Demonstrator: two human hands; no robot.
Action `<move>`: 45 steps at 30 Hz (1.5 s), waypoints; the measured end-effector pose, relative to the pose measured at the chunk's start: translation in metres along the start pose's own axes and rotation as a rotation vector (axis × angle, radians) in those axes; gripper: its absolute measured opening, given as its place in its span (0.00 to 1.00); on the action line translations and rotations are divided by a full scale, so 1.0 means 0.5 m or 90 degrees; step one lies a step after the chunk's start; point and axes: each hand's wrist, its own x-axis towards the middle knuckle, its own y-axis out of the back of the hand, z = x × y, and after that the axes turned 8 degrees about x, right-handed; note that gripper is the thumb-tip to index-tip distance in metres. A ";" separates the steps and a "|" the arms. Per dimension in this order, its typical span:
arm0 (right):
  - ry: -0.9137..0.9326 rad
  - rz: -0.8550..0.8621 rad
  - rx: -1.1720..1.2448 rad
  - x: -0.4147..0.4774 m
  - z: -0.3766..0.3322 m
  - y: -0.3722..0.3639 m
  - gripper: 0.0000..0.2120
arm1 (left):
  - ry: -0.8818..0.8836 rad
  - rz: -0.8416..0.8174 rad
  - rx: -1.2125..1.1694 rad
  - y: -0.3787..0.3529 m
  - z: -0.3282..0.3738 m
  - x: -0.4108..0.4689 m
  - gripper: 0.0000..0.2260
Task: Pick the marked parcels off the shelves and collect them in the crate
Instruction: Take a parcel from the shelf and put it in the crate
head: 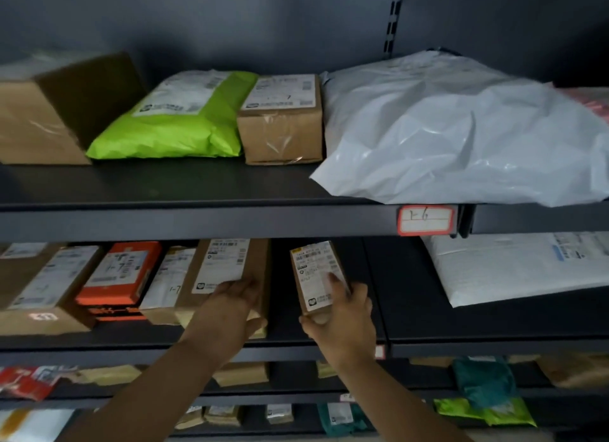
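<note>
Small parcel (317, 277) within right grip (342, 313)

Across the upper shelf (204, 191), left to right: a large carton (43, 118), a padded mailer (174, 122), a small carton (281, 125) touching it, then a big poly bag (461, 135) overhanging the shelf edge above a shelf tag (425, 219). On the middle shelf (428, 329), lower left of the frame, a row of parcels side by side: a flat box (49, 286), a printed box (118, 277), a slim packet (169, 277), a long carton (230, 270) under the left hand (234, 293). Just right of that, a small box (318, 277) in the right hand (342, 323). Far right, a flat mailer (527, 270).
</note>
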 end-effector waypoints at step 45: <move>-0.088 -0.054 -0.150 -0.028 0.704 0.645 0.33 | -0.288 0.022 0.162 0.069 0.820 0.270 0.33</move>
